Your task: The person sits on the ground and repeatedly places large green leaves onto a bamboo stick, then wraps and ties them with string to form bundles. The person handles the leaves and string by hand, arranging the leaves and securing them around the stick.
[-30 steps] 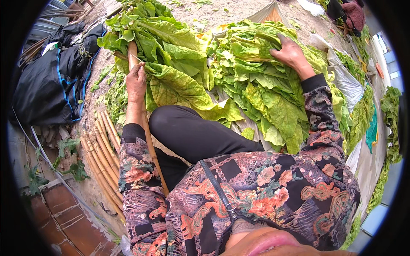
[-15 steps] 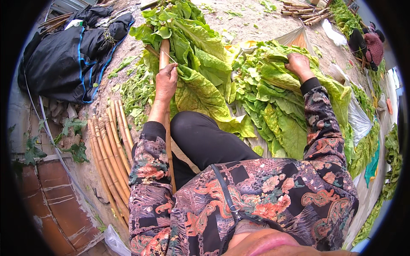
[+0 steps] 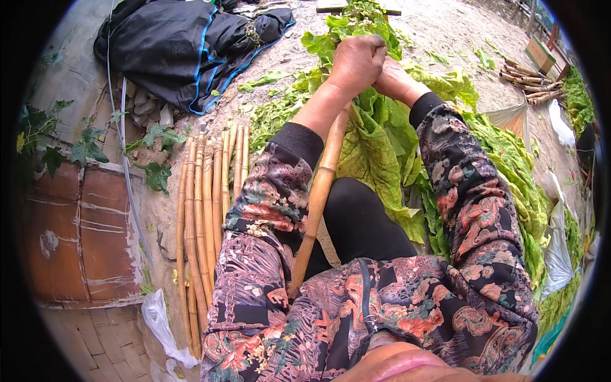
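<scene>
My left hand (image 3: 358,62) and my right hand (image 3: 394,81) meet above the far part of a bamboo pole (image 3: 323,181). Both have their fingers closed; what they pinch is hidden between them. The pole slants from beneath my hands down to my lap, passing left of my bent knee. Large broad green-yellow leaves (image 3: 375,146) hang along its far part, under and beyond my hands, with their tips by my knee. A pile of similar loose leaves (image 3: 509,165) lies to the right, partly behind my right sleeve.
Several bamboo poles (image 3: 207,204) lie side by side on the ground at left. A black cover with blue edging (image 3: 172,48) is heaped at far left. More poles (image 3: 531,83) lie at far right. Rusty brown panels (image 3: 83,235) and a clear plastic bag (image 3: 162,321) are at near left.
My right hand has left the leaf pile and come across to my left hand. The left hand has moved up the pole. The view has swung left.
</scene>
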A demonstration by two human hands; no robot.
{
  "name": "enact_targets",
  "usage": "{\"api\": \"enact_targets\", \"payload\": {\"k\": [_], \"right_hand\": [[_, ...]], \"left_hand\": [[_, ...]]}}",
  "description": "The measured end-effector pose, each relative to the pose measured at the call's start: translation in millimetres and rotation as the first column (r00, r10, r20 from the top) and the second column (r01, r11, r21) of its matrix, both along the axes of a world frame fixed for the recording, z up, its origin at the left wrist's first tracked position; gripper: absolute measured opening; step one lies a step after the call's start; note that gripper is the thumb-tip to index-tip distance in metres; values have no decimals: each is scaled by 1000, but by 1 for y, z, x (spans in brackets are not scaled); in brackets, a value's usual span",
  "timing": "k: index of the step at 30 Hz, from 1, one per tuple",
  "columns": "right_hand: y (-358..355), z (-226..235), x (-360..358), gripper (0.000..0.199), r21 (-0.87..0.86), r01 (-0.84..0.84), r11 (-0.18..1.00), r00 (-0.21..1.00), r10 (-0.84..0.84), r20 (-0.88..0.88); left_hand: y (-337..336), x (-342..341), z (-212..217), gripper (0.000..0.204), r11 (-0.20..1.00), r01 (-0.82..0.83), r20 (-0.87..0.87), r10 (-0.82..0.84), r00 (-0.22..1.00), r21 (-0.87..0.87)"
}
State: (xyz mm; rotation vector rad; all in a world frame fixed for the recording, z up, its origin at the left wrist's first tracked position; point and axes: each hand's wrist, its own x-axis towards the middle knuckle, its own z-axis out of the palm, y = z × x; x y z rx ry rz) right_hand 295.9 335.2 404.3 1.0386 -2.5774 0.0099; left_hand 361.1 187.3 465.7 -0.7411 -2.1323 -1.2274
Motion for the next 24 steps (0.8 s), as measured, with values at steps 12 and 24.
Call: {"api": "enact_targets", "payload": {"k": [12, 24], "right_hand": [[-6, -73, 73, 55, -741, 522, 423, 853, -253, 456], [-43, -125, 0, 44, -935, 302, -186, 945, -72, 320]], "left_hand": [[-44, -39, -166, 18, 878, -172, 732, -247, 635, 446], [-58, -115, -79, 14, 780, -212, 593, -240, 768, 589]]}}
